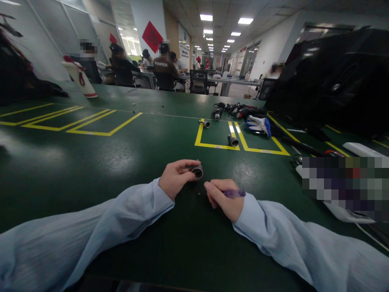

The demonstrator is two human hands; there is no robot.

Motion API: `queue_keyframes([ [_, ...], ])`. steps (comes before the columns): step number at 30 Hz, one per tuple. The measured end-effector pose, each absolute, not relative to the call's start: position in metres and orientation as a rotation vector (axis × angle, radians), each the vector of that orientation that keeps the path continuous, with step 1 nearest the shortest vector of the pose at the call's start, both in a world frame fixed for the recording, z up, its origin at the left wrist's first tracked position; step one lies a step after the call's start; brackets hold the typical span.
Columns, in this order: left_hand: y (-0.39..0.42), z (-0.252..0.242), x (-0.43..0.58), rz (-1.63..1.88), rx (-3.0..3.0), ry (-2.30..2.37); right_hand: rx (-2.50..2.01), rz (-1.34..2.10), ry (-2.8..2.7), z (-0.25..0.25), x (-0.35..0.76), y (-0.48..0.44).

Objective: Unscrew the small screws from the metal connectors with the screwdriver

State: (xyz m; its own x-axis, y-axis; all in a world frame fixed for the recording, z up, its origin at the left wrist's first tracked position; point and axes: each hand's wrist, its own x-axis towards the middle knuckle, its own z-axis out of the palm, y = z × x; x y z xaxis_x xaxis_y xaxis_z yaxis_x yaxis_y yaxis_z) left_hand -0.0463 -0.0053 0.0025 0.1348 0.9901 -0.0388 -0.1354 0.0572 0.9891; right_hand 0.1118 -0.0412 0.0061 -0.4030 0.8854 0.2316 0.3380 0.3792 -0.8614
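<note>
My left hand point(179, 176) is closed around a grey metal part point(198, 172), a short hollow cylinder whose round open end faces me. Close by on the right, my right hand point(225, 196) grips a screwdriver with a see-through purple handle point(234, 193); its shaft points left and is mostly hidden by the fingers. A tiny dark piece point(199, 195) shows just left of those fingertips; whether it lies on the table or sits at the screwdriver's tip I cannot tell. The screwdriver and the metal part are apart.
Two similar metal parts point(233, 141) point(206, 124) lie at a yellow-taped box on the green table point(146, 154). Behind are a corded tool point(251, 110) and a white-blue glove point(258, 125). A black monitor point(331, 77) stands right, a white cup point(80, 77) left. Several people sit beyond.
</note>
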Motion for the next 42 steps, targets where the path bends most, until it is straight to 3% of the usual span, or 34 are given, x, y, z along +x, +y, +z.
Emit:
queue_keyframes([
  [12,-0.006,0.002,-0.048,1.131,1.104,1.019,-0.790,0.482,-2.044,-0.005,0.113,-0.034],
  [42,-0.010,0.007,-0.043,1.153,1.232,1.103,-0.846,0.348,-2.175,-0.007,0.110,-0.036],
])
